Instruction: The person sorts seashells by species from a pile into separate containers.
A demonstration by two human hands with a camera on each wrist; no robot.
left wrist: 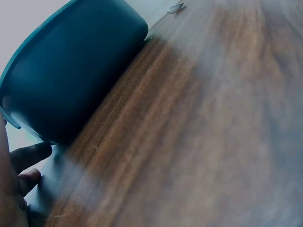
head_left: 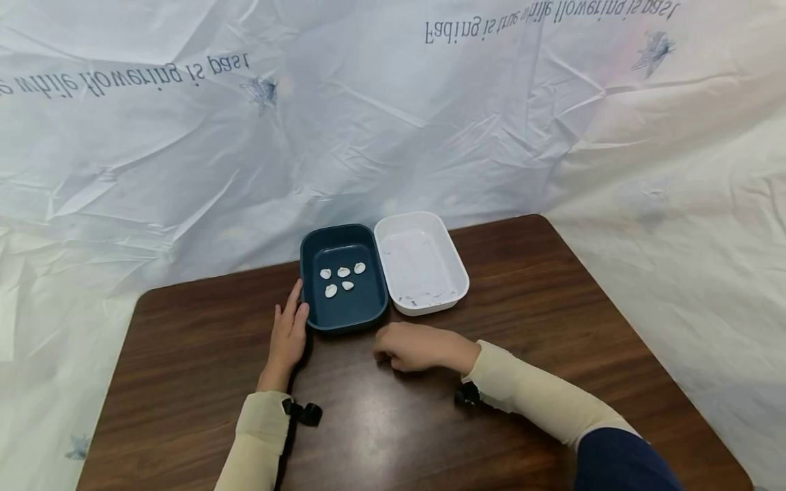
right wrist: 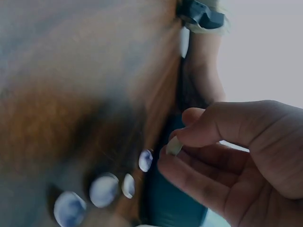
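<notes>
My left hand (head_left: 288, 339) rests against the left side of a dark blue rectangular dish (head_left: 340, 312), fingers extended along its wall. In that dish lie several small white shells (head_left: 331, 291). Just in front of it, low over the table, is my right hand (head_left: 414, 346), palm down with the fingers curled. The right wrist view shows this hand (right wrist: 246, 161) pinching a small pale shell (right wrist: 174, 145) between thumb and fingertips. Several more white shells (right wrist: 103, 190) appear beyond those fingertips; in the head view that spot is hidden by the hand.
A white rectangular dish (head_left: 460, 262) stands directly right of the blue one, with small grey marks at its near end. Both sit near the back edge of a dark wooden table (head_left: 202, 354). A printed white sheet (head_left: 344, 136) hangs behind the table.
</notes>
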